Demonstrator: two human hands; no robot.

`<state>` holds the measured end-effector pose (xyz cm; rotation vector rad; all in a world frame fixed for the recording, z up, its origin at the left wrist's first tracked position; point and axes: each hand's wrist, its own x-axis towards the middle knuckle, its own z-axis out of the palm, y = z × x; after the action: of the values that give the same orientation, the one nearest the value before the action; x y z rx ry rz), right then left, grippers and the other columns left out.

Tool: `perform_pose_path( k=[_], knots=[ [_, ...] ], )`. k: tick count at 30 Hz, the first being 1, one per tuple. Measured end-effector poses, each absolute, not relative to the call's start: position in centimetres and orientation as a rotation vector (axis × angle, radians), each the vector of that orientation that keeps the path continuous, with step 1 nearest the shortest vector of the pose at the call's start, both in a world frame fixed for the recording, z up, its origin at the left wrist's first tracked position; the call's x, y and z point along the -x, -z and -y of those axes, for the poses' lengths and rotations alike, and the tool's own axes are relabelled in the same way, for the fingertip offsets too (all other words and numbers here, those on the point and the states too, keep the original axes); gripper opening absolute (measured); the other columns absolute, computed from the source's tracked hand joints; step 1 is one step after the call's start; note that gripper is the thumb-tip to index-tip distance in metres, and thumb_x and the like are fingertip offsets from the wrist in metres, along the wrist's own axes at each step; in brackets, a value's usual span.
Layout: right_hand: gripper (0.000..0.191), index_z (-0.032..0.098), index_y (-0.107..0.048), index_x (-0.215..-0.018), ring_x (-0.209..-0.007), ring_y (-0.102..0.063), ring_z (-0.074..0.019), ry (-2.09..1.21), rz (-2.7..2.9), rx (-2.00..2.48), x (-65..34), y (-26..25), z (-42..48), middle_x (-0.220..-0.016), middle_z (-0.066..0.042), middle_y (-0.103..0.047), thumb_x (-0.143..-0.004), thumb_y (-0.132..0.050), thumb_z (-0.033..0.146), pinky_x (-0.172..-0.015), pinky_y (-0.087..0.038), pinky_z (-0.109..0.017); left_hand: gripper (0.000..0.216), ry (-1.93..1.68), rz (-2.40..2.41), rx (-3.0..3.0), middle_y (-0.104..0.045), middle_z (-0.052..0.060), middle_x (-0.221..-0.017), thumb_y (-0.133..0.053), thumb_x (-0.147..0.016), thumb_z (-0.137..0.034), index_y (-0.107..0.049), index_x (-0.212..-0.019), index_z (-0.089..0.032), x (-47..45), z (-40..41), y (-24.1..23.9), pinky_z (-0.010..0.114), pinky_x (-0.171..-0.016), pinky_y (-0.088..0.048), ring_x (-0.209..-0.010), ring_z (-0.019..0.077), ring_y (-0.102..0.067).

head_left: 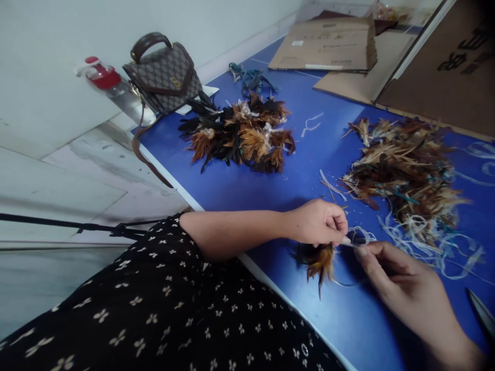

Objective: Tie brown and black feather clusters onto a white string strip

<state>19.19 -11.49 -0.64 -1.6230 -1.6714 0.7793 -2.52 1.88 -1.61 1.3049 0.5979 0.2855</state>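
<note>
A small bunch of brown and black feathers (pixel 322 262) hangs from under my left hand (pixel 319 222), whose fingers are closed round its top end. To the right, my right hand (pixel 402 288) pinches a thin whitish strip (pixel 353 244) between thumb and forefinger. That strip runs across to my left fingertips, and a loop of it stands up between the hands. How the strip passes round the feathers is hidden by my left fingers. A large heap of brown feathers (pixel 402 165) lies beyond my right hand, with tangled white strips (pixel 421 242) at its near side.
Tied feather bunches (pixel 240 134) lie at the back left of the blue table (pixel 240 190). A handbag (pixel 164 77) and a red-capped bottle (pixel 116 90) stand at the left edge. Cardboard (pixel 325 44) lies at the back. A dark blade (pixel 479 312) shows at the right edge.
</note>
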Motion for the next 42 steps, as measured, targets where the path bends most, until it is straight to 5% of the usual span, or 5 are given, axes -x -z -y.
perform_pose_path(
  k=[12,15,19,27,42],
  knots=[
    [0.034,0.023,-0.084,-0.098,-0.059,-0.070,-0.0145,-0.822,1.453,1.617,-16.7,0.1,11.9,-0.075,-0.003,-0.078,-0.095,-0.081,0.057,-0.051,-0.055,-0.020,0.003,-0.365,-0.466,-1.791,-0.078,0.002,-0.081,-0.082,-0.085,-0.016,-0.079,-0.085,-0.015,2.3,-1.5,2.2,0.025,-0.075,-0.055,-0.077,0.0118,-0.072],
    [0.034,0.027,-0.081,-0.127,-0.072,-0.074,-0.0152,-0.625,1.529,1.563,-17.0,0.1,12.1,-0.107,-0.007,-0.084,-0.100,-0.078,0.047,-0.063,-0.062,-0.026,0.004,-0.379,-0.421,-1.800,-0.080,0.003,-0.084,-0.080,-0.089,-0.018,-0.078,-0.087,-0.015,2.4,-1.5,2.4,0.026,-0.078,-0.057,-0.080,0.0131,-0.074],
    [0.051,0.031,-0.067,-0.155,-0.121,-0.078,-0.0261,-0.391,1.883,1.395,-17.9,0.5,11.7,-0.151,-0.010,-0.074,-0.104,-0.070,0.032,-0.105,-0.067,-0.043,0.007,-0.349,-0.358,-1.738,-0.084,0.007,-0.097,-0.081,-0.094,-0.021,-0.080,-0.094,-0.014,2.5,-2.0,2.6,0.028,-0.089,-0.060,-0.091,0.0150,-0.079],
    [0.026,0.029,-0.078,-0.128,-0.100,-0.080,-0.0188,-0.182,1.931,1.327,-18.9,1.7,11.1,-0.115,-0.003,-0.083,-0.104,-0.074,0.021,-0.096,-0.064,-0.034,0.012,-0.413,-0.414,-1.643,-0.079,0.003,-0.085,-0.088,-0.088,-0.023,-0.078,-0.088,-0.016,2.6,-2.2,2.5,0.026,-0.081,-0.057,-0.082,0.0122,-0.072],
    [0.017,0.032,-0.083,-0.114,-0.097,-0.080,-0.0201,-0.345,1.793,1.376,-18.6,0.4,12.6,-0.113,-0.002,-0.083,-0.102,-0.076,0.023,-0.094,-0.065,-0.035,0.027,-0.481,-0.584,-1.196,-0.074,0.001,-0.074,-0.096,-0.078,-0.017,-0.069,-0.083,-0.012,2.2,-3.1,2.6,0.025,-0.068,-0.059,-0.062,0.0084,-0.072]
  ],
)
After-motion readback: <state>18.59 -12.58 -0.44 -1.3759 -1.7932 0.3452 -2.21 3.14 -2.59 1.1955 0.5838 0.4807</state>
